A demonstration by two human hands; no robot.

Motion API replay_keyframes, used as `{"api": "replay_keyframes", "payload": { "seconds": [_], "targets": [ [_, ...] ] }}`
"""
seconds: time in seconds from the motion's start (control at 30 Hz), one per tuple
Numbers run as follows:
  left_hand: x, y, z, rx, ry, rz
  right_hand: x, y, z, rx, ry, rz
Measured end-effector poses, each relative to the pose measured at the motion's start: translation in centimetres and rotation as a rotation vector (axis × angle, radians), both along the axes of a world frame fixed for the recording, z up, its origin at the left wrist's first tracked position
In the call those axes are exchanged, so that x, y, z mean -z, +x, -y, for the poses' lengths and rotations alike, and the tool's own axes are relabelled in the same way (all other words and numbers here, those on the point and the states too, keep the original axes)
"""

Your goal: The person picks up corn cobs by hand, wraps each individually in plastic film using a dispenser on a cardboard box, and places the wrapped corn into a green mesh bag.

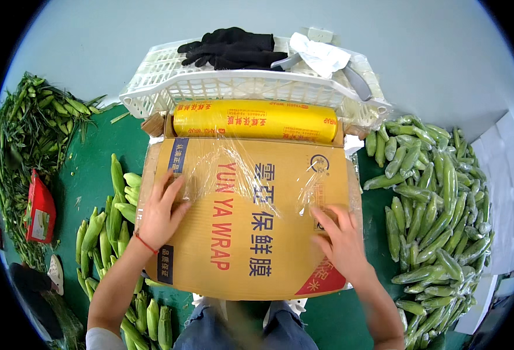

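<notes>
A flat cardboard box [239, 245] printed with plastic-wrap branding lies in front of me. At its far edge rests a yellow roll of cling film [257, 120]. A clear, wrinkled sheet of film [235, 175] runs from the roll onto the cardboard. My left hand [163, 214], with a red cord at the wrist, is over the box's left side, thumb and fingers apart beside the film's edge. Over the right side is my right hand [340, 238], slightly blurred, its fingers spread near the film's lower right corner. Neither hand visibly holds anything; whether the fingertips touch the film is unclear.
Unwrapped corn ears in husks [115, 227] lie left on the green floor [344, 319]. Film-wrapped ears [440, 210] are piled right. Behind the roll, a white plastic crate [257, 83] bears black gloves [235, 50]. Husks [34, 113] and a red scoop-like container [40, 210] are far left.
</notes>
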State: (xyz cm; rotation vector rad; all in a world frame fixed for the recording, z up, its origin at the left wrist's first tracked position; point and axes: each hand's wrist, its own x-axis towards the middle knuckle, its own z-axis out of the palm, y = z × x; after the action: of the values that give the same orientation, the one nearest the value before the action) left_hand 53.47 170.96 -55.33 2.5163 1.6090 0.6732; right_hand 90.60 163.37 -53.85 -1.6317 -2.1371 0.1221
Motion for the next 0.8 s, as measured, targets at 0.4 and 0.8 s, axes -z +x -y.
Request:
{"api": "replay_keyframes", "payload": {
  "seconds": [0.4, 0.8],
  "targets": [
    [-4.8, -6.7, 5.3, 0.03, 0.051, 0.118, -0.3, 1.5, 0.9, 0.06, -0.254, -0.43],
    [18.2, -15.8, 23.2, -0.192, -0.449, -0.467, -0.5, -3.1, 10.3, 0.041, -0.632, -0.311]
  ]
}}
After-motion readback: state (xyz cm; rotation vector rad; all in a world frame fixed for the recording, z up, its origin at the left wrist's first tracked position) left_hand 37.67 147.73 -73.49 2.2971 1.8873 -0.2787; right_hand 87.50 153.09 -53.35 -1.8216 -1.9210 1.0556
